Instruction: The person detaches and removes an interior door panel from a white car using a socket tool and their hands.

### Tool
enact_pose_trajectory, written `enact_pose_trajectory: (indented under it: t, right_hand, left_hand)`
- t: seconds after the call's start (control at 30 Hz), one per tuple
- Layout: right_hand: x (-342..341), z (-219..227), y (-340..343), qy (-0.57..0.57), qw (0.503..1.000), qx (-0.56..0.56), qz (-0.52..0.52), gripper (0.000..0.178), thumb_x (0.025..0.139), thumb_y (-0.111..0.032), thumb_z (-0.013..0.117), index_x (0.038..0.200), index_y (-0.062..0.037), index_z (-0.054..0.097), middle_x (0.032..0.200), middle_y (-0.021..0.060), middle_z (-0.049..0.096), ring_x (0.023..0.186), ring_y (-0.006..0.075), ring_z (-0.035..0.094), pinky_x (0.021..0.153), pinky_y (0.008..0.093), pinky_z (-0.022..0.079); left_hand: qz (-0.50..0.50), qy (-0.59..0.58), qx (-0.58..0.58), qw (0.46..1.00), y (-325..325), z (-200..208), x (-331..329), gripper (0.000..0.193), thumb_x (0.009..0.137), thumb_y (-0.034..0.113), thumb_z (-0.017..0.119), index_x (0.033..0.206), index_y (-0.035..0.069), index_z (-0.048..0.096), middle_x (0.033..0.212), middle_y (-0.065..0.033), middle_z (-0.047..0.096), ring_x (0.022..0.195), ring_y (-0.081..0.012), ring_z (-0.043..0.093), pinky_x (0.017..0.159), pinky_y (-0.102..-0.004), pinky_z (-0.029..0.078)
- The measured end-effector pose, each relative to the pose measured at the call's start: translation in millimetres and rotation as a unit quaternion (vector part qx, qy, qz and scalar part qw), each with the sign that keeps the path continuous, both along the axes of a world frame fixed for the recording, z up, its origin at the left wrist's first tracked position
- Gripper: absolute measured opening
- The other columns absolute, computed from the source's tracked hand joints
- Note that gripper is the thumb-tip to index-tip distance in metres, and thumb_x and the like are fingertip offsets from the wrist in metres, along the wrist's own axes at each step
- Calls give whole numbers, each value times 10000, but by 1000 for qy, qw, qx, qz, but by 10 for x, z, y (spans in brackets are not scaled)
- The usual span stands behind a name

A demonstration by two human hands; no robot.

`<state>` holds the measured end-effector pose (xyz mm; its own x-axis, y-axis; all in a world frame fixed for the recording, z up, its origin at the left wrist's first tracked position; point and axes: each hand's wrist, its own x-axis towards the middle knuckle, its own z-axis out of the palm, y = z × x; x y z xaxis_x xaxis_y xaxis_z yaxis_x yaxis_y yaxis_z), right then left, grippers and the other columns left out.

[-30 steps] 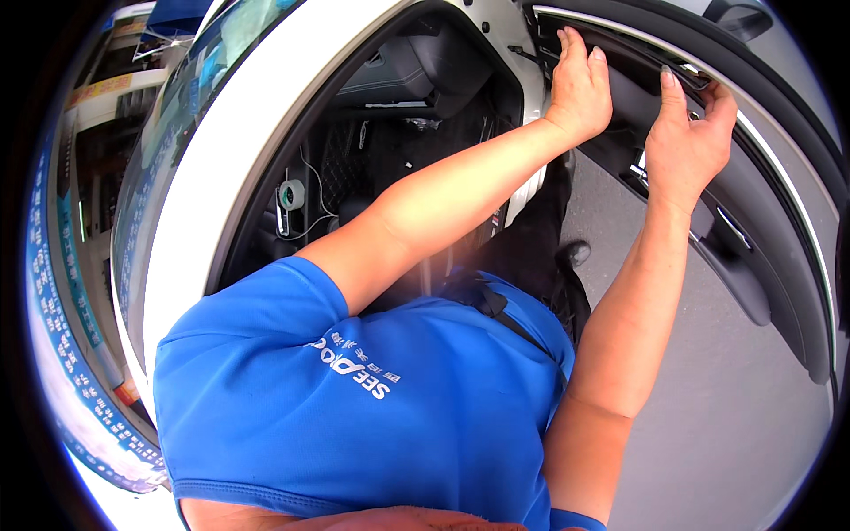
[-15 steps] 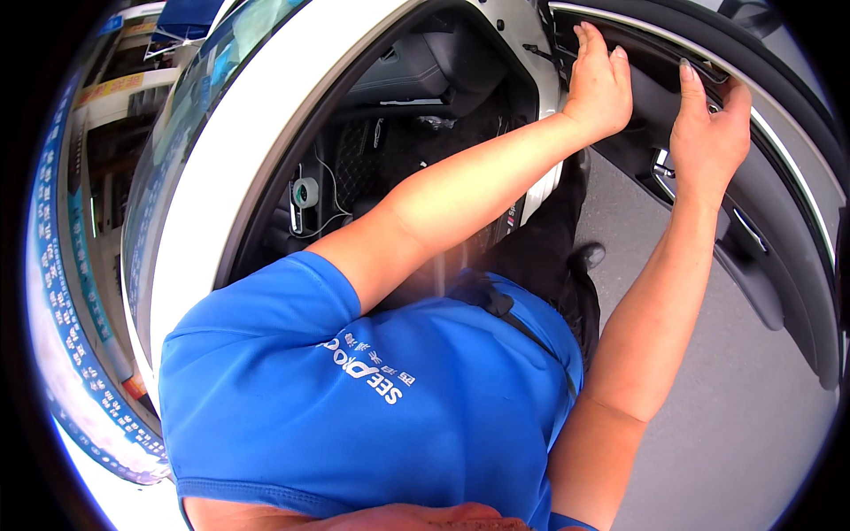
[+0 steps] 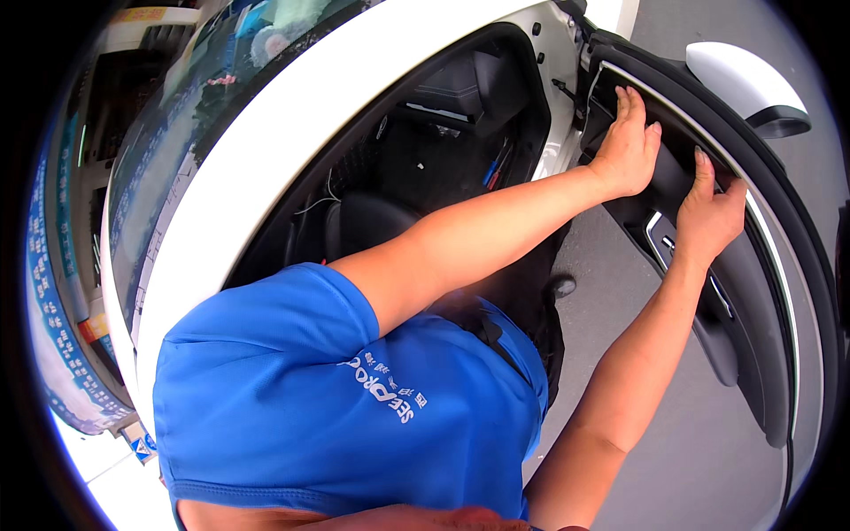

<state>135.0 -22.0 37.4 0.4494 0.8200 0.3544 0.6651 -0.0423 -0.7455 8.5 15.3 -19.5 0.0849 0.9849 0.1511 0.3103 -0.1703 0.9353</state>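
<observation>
A car's front door (image 3: 744, 283) stands swung out on the right, its black inner panel (image 3: 677, 133) facing me. Near the hinge end, my left hand (image 3: 630, 149) lies against the upper panel, its fingers stretched out and grasping nothing. Farther along the same upper edge is my right hand (image 3: 711, 217). Its thumb side rests on the panel's inner face while the other fingers curl at the edge, partly hidden. Below it, the inner door handle (image 3: 664, 241) sits in a silver-edged recess.
The white car body (image 3: 292, 115) frames the open doorway on the left. Inside are a dark seat (image 3: 367, 221), a white cable (image 3: 329, 190) and small red and blue tools (image 3: 494, 170). A white side mirror (image 3: 744, 84) juts out beyond the door. Grey floor (image 3: 611, 301) lies below.
The view has shifted, so the door and both hands sit lower in the picture and the side mirror is now visible. Both hands stay at the panel's upper edge.
</observation>
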Motion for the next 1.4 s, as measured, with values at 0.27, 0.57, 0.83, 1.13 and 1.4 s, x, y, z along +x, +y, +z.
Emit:
enact_pose_trajectory:
  t: [0.27,0.57,0.83,1.13,1.4]
  right_hand:
    - [-58,101,4,-11,999,-20,30,318,913,-256,719,1119,-21,658,1013,162,725,928,347,692,805,417,522]
    - [84,58,-141,-58,996,-28,55,336,924,-261,714,1121,4,647,983,163,715,886,343,685,765,434,522]
    - [205,-24,-136,-51,996,-7,74,320,946,-267,700,1046,35,669,938,137,725,836,252,701,736,369,548]
    - [58,188,-547,-107,992,-63,7,362,908,-179,746,1148,29,572,901,94,631,780,191,590,674,321,491]
    - [309,-210,-587,265,892,-285,230,356,1037,-282,543,891,31,631,647,-10,528,521,40,398,462,214,289]
  left_hand:
    - [29,-61,-26,997,24,-81,44,746,1017,281,477,1503,-155,116,1557,-417,85,1498,-462,97,1223,-405,164]
    - [14,-108,-159,981,-266,-100,28,924,1001,511,474,1511,-152,82,1585,-381,34,1508,-431,109,1229,-402,160]
    - [196,-202,-47,958,-270,12,365,633,1080,338,320,1530,-91,199,1599,-359,70,1513,-428,108,1213,-406,171]
    - [235,-185,-27,954,-230,-30,465,527,1061,240,342,1494,-60,339,1596,-320,171,1491,-438,204,1202,-408,211]
    - [197,-92,-121,969,-207,42,432,539,1052,284,365,1537,56,302,1633,-250,82,1514,-443,89,1156,-647,172]
